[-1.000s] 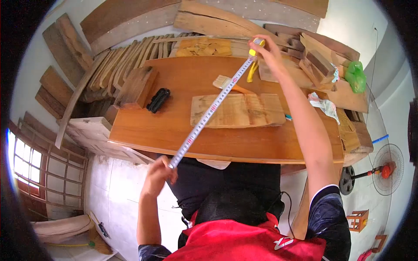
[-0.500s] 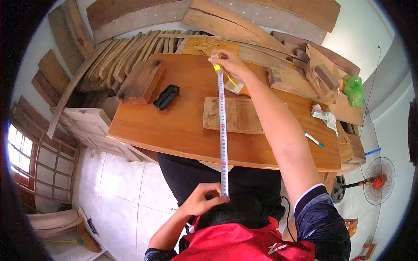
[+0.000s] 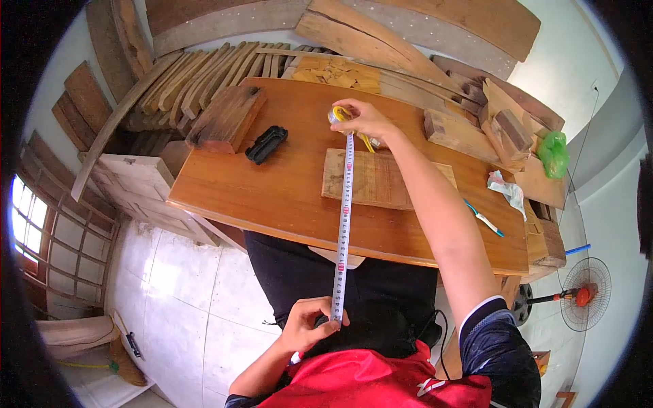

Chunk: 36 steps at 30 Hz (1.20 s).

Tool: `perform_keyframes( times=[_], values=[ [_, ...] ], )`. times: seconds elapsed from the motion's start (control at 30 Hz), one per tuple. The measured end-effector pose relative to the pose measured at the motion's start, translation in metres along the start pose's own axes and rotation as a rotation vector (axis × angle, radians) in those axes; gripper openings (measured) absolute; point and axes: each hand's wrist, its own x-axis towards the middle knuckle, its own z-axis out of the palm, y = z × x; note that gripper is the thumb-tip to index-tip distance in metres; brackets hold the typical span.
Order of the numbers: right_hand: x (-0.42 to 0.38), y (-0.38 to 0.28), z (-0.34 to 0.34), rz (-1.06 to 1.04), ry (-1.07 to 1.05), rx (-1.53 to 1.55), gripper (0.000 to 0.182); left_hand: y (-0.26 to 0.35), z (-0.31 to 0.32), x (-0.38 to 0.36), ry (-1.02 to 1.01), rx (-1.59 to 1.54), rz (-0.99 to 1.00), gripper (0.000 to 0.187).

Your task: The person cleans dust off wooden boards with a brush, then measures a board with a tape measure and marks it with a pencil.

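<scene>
A tape measure (image 3: 338,115) with a yellow and grey case is gripped by my right hand (image 3: 366,122) above the far middle of the table. Its white blade (image 3: 345,211) runs out straight toward my body, slightly slanted. My left hand (image 3: 309,326), near my lap, pinches the blade's free end. Under the blade, a flat rectangular wooden board (image 3: 388,178) lies on the table, partly hidden by my right forearm. A yellow strap hangs below my right hand.
On the wooden table (image 3: 272,204) lie a black plastic case (image 3: 266,144), a thick wood block (image 3: 228,117), a white and blue pen (image 3: 484,219) and a crumpled wrapper (image 3: 507,190). Timber pieces (image 3: 462,132) and a green bag (image 3: 552,155) stand at right; a fan (image 3: 583,296) is beyond.
My right hand has come nearer and turned, showing more of the tape case. My left hand has shifted slightly left and toward my body, so the blade now slants. The view has shifted a little.
</scene>
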Motion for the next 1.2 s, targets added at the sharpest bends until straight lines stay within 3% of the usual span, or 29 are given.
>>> perform_keyframes(
  times=[0.13, 0.33, 0.37, 0.53, 0.73, 0.83, 0.93, 1.13, 1.2],
  values=[
    [-0.002, -0.012, 0.002, 0.047, 0.106, 0.027, 0.071, -0.013, -0.001, 0.000, 0.097, -0.121, -0.175, 0.009],
    [0.029, 0.024, 0.023, -0.176, 0.369, 0.275, 0.065, -0.018, 0.003, 0.028, 0.152, -0.056, -0.196, 0.014],
    [0.030, 0.022, 0.027, -0.142, 0.373, 0.228, 0.057, -0.017, 0.004, 0.030, 0.170, -0.037, -0.200, 0.016],
    [0.025, 0.006, 0.044, -0.078, 0.378, 0.197, 0.058, -0.015, -0.014, 0.044, 0.254, 0.301, -0.079, 0.024],
    [0.016, 0.000, 0.040, -0.102, 0.416, 0.274, 0.058, 0.004, -0.012, 0.065, 0.338, 0.353, -0.119, 0.028],
    [0.019, 0.007, 0.038, -0.110, 0.457, 0.235, 0.056, -0.011, -0.012, 0.068, 0.413, 0.376, -0.001, 0.031],
    [0.022, 0.013, 0.036, -0.127, 0.472, 0.247, 0.060, -0.010, -0.012, 0.067, 0.445, 0.387, -0.016, 0.032],
    [0.020, -0.003, 0.040, -0.067, 0.417, 0.263, 0.068, -0.006, -0.021, 0.070, 0.430, 0.370, 0.038, 0.031],
    [0.037, 0.014, 0.037, -0.142, 0.420, 0.185, 0.064, -0.004, -0.023, 0.070, 0.432, 0.366, -0.018, 0.031]
  ],
)
